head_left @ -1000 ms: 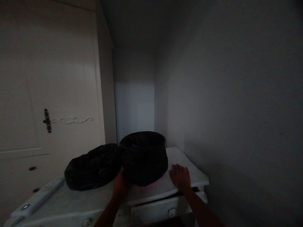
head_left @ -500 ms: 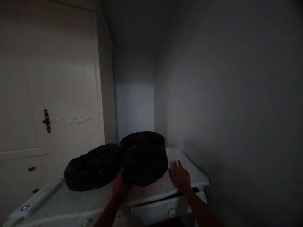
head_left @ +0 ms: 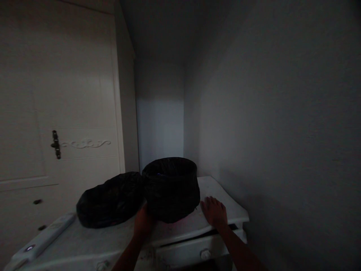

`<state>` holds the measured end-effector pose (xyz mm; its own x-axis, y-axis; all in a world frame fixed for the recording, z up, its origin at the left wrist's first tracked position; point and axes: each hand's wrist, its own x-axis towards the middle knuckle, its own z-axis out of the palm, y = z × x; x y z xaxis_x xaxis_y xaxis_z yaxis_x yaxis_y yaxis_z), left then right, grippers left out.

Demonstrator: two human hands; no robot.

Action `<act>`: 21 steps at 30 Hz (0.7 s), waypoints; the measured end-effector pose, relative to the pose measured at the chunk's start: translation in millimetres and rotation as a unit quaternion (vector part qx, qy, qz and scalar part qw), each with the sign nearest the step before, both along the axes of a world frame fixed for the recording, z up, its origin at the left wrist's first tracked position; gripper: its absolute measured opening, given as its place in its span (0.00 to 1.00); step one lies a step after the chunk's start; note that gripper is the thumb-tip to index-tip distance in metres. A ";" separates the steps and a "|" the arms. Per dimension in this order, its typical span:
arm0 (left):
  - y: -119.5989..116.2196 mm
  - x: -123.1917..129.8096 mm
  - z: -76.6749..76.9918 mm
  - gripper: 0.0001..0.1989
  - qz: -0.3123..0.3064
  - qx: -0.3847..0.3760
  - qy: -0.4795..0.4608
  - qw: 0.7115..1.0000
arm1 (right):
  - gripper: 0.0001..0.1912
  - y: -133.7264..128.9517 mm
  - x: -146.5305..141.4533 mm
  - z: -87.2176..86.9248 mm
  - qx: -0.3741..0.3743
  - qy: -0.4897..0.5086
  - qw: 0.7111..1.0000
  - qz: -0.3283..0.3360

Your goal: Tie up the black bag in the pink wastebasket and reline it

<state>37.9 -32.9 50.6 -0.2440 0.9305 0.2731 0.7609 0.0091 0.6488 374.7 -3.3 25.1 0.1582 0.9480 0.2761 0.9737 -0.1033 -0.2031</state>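
From my end on the head feed: the black open-topped container (head_left: 172,197) sits upright on the white dresser (head_left: 93,241), next to a slumped black bag bundle (head_left: 108,201) that meets its left side. Left hand (head_left: 143,224) is at the container's lower left edge; fingers are lost in the dark, so I can't tell whether it grips or just touches. Right hand (head_left: 214,211) is palm-down on the dresser top right of the container, fingers extended, nothing in it that I can see, apart from the container. I read the step as steadying or positioning, not lifting. Any next move on the container calls for the right hand at its near side and a confirmed left hold. Watch the bundle: it could drag along. Contents too dark to make out.
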 end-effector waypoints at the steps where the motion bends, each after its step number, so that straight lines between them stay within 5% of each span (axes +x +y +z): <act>1: -0.3 -0.1 0.5 0.17 -0.006 0.005 0.000 1.000 | 0.34 0.2 0.2 -0.4 0.000 -0.001 1.000 0.001; 21: 2.7 -1.1 -5.6 0.17 0.004 0.013 -0.004 1.000 | 0.31 -2.0 -0.7 2.0 -0.012 -0.018 1.000 0.004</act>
<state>36.8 -30.2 45.1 -0.2540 0.9209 0.2955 0.7553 -0.0020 0.6554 374.0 -5.3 27.1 0.1405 0.9558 0.2583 0.9812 -0.0997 -0.1651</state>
